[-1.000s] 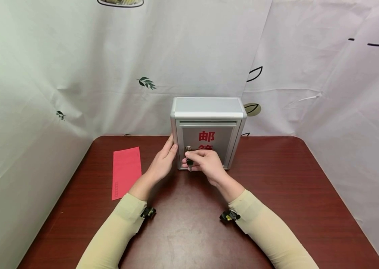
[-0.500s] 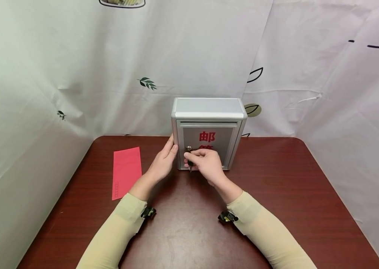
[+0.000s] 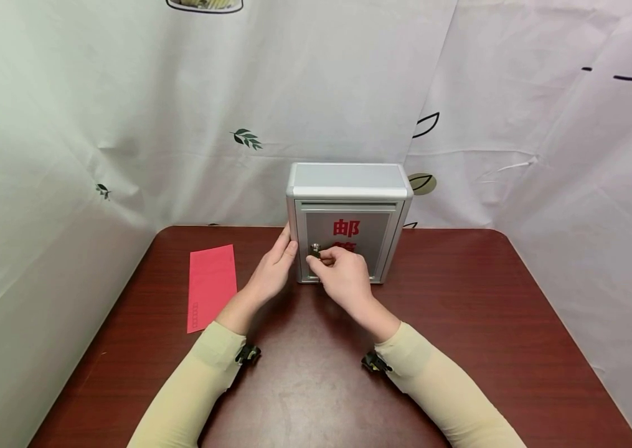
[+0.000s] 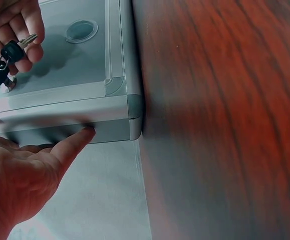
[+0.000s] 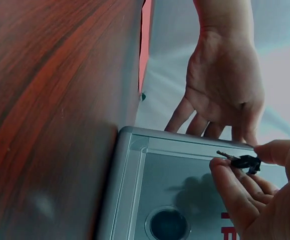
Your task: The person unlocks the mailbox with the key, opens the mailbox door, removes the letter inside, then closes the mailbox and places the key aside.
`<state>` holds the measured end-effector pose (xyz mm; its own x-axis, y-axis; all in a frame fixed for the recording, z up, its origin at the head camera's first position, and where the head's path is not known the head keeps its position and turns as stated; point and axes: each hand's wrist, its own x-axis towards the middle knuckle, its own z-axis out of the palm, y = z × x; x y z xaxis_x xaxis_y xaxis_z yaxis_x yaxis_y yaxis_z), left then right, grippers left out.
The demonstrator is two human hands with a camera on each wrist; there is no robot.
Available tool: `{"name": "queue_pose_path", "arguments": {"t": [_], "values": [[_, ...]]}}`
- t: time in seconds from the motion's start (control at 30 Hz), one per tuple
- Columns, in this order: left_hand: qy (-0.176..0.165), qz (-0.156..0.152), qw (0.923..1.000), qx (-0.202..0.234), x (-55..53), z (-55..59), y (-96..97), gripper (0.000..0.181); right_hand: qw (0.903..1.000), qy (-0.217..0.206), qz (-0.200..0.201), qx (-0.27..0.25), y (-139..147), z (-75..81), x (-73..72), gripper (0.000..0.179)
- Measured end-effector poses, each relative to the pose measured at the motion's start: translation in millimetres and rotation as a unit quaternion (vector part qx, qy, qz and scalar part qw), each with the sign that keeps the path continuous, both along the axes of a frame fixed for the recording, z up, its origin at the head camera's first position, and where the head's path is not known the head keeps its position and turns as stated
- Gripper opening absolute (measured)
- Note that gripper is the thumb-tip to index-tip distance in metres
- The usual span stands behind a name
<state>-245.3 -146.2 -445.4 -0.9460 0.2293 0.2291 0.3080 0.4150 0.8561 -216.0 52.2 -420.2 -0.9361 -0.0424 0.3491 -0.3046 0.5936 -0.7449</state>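
Observation:
A silver metal mailbox [image 3: 348, 174] with red characters stands upright on the table. My left hand [image 3: 271, 270] lies along its left side, fingers straight against the wall. At the lock [image 3: 315, 247] on the left part of the door, my right hand [image 3: 346, 277] pinches a black-headed key [image 4: 3, 72] between thumb and fingers. Its blade is hidden at the lock. A second key [image 4: 14, 51] hangs from it on a small ring, its metal blade over the fingers of the right hand. The door sits flush in its frame.
A red envelope [image 3: 212, 289] lies flat on the dark red wooden table [image 3: 461, 323], left of the mailbox. Low on the mailbox door is a round window [image 4: 81, 31]. A white patterned curtain [image 3: 327, 81] hangs behind and at both sides.
My right hand has turned at the lock and its wrist has shifted slightly left. The hanging key, seen below the fingers before, is now mostly hidden in the head view. The left hand stays put.

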Motion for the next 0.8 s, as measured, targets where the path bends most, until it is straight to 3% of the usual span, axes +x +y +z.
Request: {"name": "queue_pose_path", "arguments": {"t": [0.43,0.8], "values": [[0.008,-0.003,1.0,-0.004,-0.8,-0.5,-0.2,0.062,0.995,0.079,-0.019,0.059,-2.1,-0.1,1.4,0.028],[0.012,-0.009,0.9999,0.0,-3.5,-3.6,-0.8,0.064,0.9851,0.139,-0.023,0.098,-3.8,-2.2,2.4,0.023]]}}
